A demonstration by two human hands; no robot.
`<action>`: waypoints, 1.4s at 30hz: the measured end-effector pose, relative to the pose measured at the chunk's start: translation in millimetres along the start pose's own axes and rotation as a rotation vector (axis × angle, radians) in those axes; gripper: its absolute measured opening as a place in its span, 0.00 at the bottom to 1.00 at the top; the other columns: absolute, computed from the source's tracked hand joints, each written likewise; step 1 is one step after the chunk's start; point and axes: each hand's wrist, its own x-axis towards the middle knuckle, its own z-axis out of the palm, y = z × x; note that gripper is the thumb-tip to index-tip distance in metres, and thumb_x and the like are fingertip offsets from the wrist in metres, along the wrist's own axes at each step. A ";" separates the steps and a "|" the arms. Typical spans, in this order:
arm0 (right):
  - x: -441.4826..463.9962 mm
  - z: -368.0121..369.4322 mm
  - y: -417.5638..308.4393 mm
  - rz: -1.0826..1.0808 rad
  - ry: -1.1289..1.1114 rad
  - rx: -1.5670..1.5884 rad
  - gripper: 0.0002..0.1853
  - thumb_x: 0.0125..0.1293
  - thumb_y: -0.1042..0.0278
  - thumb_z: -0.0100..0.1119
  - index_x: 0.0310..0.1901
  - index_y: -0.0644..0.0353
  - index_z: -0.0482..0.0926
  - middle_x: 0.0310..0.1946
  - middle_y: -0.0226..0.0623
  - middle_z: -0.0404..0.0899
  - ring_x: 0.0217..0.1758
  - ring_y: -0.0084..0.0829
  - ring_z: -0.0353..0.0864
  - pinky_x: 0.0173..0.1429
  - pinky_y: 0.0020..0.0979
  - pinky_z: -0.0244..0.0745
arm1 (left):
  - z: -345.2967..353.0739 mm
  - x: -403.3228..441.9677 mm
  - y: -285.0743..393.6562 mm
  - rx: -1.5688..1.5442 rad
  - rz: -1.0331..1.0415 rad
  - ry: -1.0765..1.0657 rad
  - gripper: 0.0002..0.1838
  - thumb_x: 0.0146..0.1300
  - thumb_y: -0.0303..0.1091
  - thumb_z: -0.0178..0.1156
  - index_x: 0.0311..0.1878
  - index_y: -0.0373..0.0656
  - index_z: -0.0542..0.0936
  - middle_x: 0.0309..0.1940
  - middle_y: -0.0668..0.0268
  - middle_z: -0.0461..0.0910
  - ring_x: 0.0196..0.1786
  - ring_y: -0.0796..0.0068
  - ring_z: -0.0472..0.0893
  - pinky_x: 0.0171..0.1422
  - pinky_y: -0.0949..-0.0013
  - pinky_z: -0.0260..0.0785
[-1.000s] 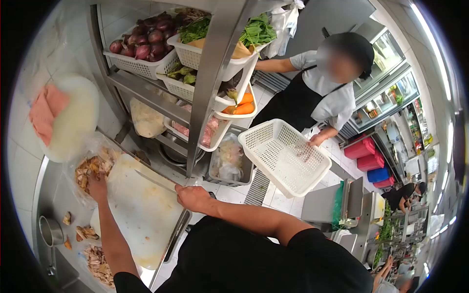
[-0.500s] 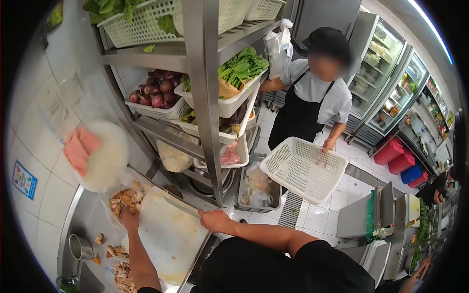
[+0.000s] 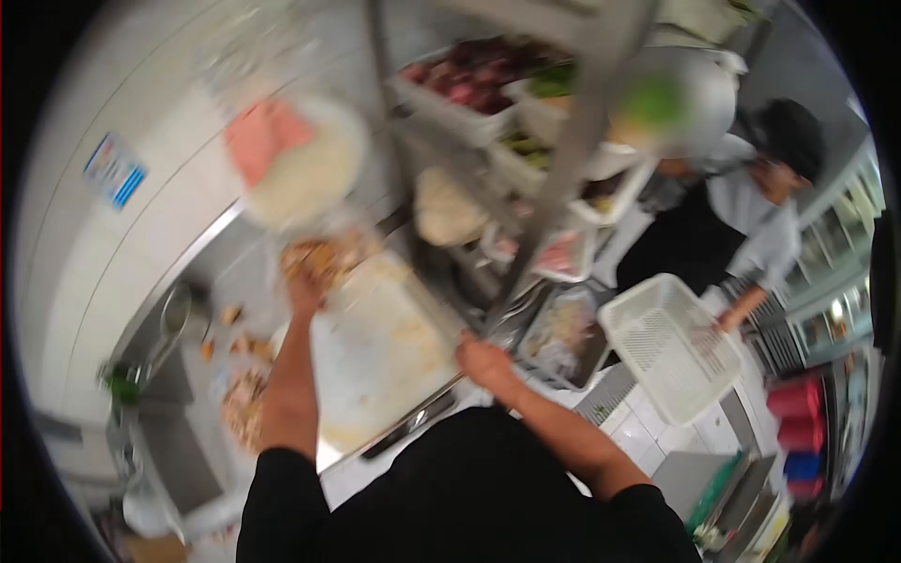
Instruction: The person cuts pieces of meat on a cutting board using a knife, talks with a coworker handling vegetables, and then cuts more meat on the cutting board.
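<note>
The left grip [image 3: 305,291] is at the near edge of a heap of chopped meat [image 3: 328,258], at the far end of the one cutting board [image 3: 380,352]; its fingertips are among the pieces, and I cannot tell whether they pinch any. The right grip [image 3: 483,361], at the board's right edge, is closed around the handle of one knife [image 3: 439,308], its blurred blade running along that edge, apart from the meat. Left of the board, on the counter [image 3: 239,272], lie a second large heap of meat [image 3: 244,403], one small heap [image 3: 251,347] between the two large ones, two loose bits [image 3: 230,314] and one metal pot [image 3: 178,314]. Beyond the board's far end stands one round white board [image 3: 328,174] with one pink cloth [image 3: 263,141] over it. Well to the right of the cutting board, one co-worker [image 3: 694,230] holds one white basket [image 3: 668,352], and one grey bin [image 3: 568,340] stands between basket and board.
</note>
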 end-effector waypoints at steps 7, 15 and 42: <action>-0.1 -12.5 -7.9 0.025 -0.047 0.044 0.17 0.70 0.59 0.53 0.52 0.64 0.73 0.40 0.59 0.85 0.46 0.58 0.86 0.53 0.53 0.79 | -38.7 -33.5 33.9 -0.026 -0.119 -0.237 0.42 0.49 0.34 0.70 0.71 0.39 0.68 0.65 0.40 0.72 0.66 0.44 0.74 0.69 0.51 0.68; -1.4 -18.5 -10.4 0.033 -0.069 0.044 0.18 0.70 0.60 0.54 0.53 0.65 0.72 0.40 0.58 0.85 0.46 0.58 0.85 0.53 0.53 0.78 | -49.7 -40.4 35.8 0.002 -0.208 -0.271 0.31 0.56 0.33 0.62 0.66 0.45 0.75 0.63 0.44 0.75 0.61 0.43 0.78 0.64 0.49 0.72; 2.0 -15.6 1.9 0.025 -0.086 0.150 0.15 0.72 0.61 0.48 0.50 0.65 0.72 0.35 0.56 0.85 0.42 0.57 0.86 0.49 0.52 0.80 | 36.2 25.3 92.7 0.359 0.010 -0.267 0.22 0.59 0.46 0.62 0.55 0.49 0.83 0.57 0.53 0.81 0.65 0.50 0.74 0.70 0.47 0.67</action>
